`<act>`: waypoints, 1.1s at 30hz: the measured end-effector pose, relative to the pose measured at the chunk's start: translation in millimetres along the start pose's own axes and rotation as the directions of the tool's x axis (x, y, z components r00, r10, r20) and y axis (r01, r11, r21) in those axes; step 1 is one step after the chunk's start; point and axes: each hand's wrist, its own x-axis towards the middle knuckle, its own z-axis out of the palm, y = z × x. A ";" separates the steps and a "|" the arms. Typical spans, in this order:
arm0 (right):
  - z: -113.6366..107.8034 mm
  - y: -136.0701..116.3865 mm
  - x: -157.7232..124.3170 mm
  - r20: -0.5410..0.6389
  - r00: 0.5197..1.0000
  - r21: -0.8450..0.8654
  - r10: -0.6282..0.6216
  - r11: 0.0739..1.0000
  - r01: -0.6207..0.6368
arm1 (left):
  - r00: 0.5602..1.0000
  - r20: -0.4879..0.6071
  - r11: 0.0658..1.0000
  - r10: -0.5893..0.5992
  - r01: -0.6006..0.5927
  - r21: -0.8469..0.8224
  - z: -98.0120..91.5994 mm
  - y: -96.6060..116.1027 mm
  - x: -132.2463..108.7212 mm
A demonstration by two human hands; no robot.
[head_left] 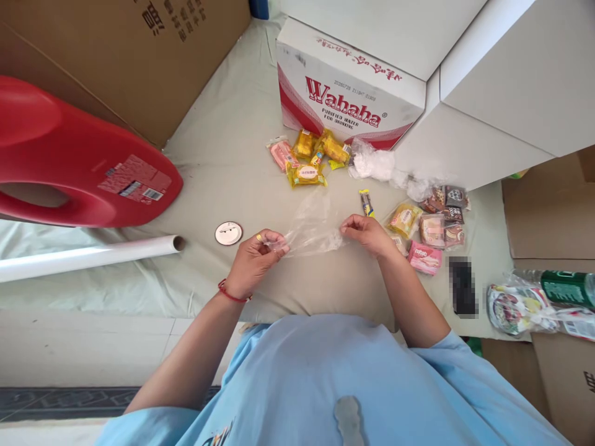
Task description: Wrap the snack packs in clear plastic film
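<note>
A clear plastic bag (pixel 313 232) is stretched between my two hands above the cloth-covered table (pixel 297 285). My left hand (pixel 263 257) pinches its left edge, a ring on one finger and a red cord on the wrist. The bag's right edge is pinched by my right hand (pixel 367 234). Just beyond the right hand lies a small dark and yellow snack stick (pixel 366 203). Yellow-wrapped snacks (pixel 307 174) and a pink packet (pixel 281 153) lie farther back. Right of my right hand are a yellow packet (pixel 404 220), brown packets (pixel 454 214) and a pink nabati packet (pixel 424 257).
A Wahaha box (pixel 348 93) stands at the back beside white boxes (pixel 502 80). Crumpled clear bags (pixel 376 164) lie before it. At left are a red jug (pixel 83 155), a white roll (pixel 93 257) and a round disc (pixel 229 233). A green-labelled bottle (pixel 567 288) lies far right.
</note>
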 end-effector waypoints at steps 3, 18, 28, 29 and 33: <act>2.2 7.5 -10.0 0.035 0.999 0.107 0.020 0.994 -0.024 | 0.990 -0.144 0.994 -0.011 -0.005 -0.112 -14.7 -8.1 14.4; 77.8 -6.0 -77.8 0.183 0.820 -0.528 -0.542 0.650 0.547 | 0.905 0.185 0.866 -0.384 0.422 -0.268 28.7 21.9 -26.0; 73.7 14.6 -76.9 -0.044 0.907 -0.274 -0.419 0.878 0.393 | 0.962 -0.033 0.941 -0.271 0.258 -0.217 54.7 -6.7 -5.3; 70.5 17.6 -78.8 -0.094 0.920 -0.201 -0.381 0.912 0.357 | 0.956 -0.024 0.923 -0.293 0.276 -0.269 54.0 -7.1 -5.1; 64.0 26.3 -84.0 -0.174 0.964 0.178 -0.201 0.956 0.232 | 0.951 0.013 0.884 -0.310 0.293 -0.364 52.1 -1.9 -2.7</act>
